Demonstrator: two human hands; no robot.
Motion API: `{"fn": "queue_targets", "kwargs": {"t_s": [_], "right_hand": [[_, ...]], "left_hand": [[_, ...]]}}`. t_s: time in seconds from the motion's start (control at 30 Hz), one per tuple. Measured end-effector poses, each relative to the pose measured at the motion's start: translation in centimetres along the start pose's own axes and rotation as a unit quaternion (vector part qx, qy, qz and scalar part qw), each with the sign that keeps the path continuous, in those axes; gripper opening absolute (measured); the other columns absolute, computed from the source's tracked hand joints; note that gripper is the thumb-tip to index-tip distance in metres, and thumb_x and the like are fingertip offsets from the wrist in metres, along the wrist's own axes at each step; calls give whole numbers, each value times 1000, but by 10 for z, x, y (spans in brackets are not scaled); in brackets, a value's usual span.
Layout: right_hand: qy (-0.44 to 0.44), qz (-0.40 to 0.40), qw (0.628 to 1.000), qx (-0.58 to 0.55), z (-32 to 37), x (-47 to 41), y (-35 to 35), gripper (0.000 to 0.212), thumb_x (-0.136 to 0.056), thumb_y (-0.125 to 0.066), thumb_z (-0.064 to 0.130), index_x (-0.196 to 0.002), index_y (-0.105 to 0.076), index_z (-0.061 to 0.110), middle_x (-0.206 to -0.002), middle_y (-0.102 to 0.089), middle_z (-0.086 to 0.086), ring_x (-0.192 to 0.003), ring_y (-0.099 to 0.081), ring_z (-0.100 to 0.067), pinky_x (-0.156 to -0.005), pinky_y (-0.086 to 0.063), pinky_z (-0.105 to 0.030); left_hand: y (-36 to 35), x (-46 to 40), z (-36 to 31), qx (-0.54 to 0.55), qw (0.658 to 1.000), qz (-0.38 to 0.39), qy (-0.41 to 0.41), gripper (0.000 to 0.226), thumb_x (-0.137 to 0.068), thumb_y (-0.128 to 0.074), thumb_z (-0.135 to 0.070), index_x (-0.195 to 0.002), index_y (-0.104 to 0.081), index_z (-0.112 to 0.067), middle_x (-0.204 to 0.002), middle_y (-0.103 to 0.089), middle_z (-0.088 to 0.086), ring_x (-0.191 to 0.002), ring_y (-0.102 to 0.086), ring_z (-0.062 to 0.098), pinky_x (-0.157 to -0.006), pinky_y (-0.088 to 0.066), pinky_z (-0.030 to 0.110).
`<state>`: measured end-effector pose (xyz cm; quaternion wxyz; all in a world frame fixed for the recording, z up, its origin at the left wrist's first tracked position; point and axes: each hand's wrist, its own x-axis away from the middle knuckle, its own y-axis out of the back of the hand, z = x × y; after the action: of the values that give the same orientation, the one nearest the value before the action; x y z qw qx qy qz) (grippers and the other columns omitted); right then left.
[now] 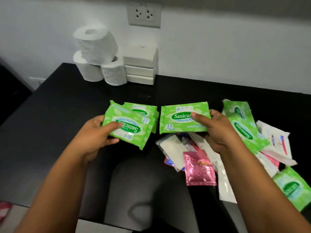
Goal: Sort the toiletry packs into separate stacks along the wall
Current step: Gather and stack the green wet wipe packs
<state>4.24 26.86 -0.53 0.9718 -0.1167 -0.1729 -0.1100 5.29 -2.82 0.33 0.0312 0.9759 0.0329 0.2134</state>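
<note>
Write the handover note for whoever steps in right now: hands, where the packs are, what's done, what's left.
Left hand grips a small bunch of green wipe packs, held above the black table.
Right hand grips a single green wipe pack, label facing up.
Done: toilet rolls and white tissue packs are already stacked along the wall.
Left: no green stack at the wall yet. More green packs lie in the mixed pile on the right, with a pink sachet and white sachets. Gather the greens, stack them by the wall, then sort the rest.
</note>
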Motion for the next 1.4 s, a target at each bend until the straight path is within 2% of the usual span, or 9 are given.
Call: {"fn": "queue_targets", "kwargs": {"t_s": [0.37,0.57,0.77,0.93,1.03,1.13,1.2,1.3,1.4], "right_hand": [[-20,-2,1000,9,-34,-35,-133,26,-82,-74,9,-103,-59,4,-93,-72,-14,-71,-73,-20,-53,-54,-28],[5,-72,992,104,-55,-49,-142,32,-75,-81,16,-99,-62,8,-96,-73,-14,-82,-73,-26,-71,-59,-41],[69,-161,916,361,-63,-48,-144,44,-74,-79,43,-101,-59,15,-86,-65,5,-82,-65,-17,-69,-52,-32],[40,-203,872,444,-71,-51,-142,77,-67,-76,60,-123,-49,15,-115,-58,-9,-111,-55,-31,-89,-49,-43],[111,-230,848,464,-62,-45,-144,83,-69,-75,59,-134,-43,19,-123,-51,-10,-117,-48,-28,-95,-43,-41],[167,-138,894,393,-36,-34,-157,57,-77,-72,53,-123,-53,25,-110,-57,-1,-96,-56,-14,-83,-48,-32],[120,43,943,307,-16,-21,-167,40,-80,-70,42,-114,-60,23,-103,-63,0,-85,-60,-8,-77,-49,-25],[36,255,931,258,4,-7,-174,47,-75,-71,31,-118,-61,17,-109,-65,-11,-98,-68,-20,-86,-54,-32],[38,262,926,269,9,-6,-173,45,-71,-76,21,-113,-65,11,-109,-65,-19,-95,-69,-31,-86,-55,-42]], "left_hand": [[119,-42,-22,138,987,-67,-38,16,-90,-62,-18,-105,-63,-13,-97,-72,1,-78,-70,5,-58,-54,15],[137,-57,-19,141,988,-43,-33,13,-90,-63,-17,-101,-65,-13,-86,-75,-4,-75,-71,5,-58,-54,15],[134,-65,-18,141,990,-4,-17,17,-88,-64,-18,-103,-65,-12,-95,-74,1,-78,-71,7,-58,-55,16],[127,-69,-20,116,992,53,-7,27,-86,-65,-20,-111,-65,-10,-101,-74,5,-81,-71,7,-57,-54,15],[119,-69,-24,64,992,106,-4,27,-81,-69,-21,-106,-66,-12,-98,-74,6,-76,-70,6,-56,-54,15],[112,-69,-32,-35,982,186,-9,51,-66,-78,-22,-113,-57,-18,-94,-74,10,-75,-69,11,-52,-52,18],[105,-69,-38,-107,962,249,-19,68,-62,-83,-19,-120,-47,-25,-91,-74,12,-75,-69,15,-51,-51,22],[88,-71,-47,-167,928,330,-46,76,-67,-84,-10,-126,-39,-26,-79,-72,5,-71,-67,14,-52,-50,24],[72,-80,-50,-165,924,339,-65,75,-68,-83,-8,-127,-39,-24,-77,-70,2,-71,-66,12,-53,-49,24]]}}
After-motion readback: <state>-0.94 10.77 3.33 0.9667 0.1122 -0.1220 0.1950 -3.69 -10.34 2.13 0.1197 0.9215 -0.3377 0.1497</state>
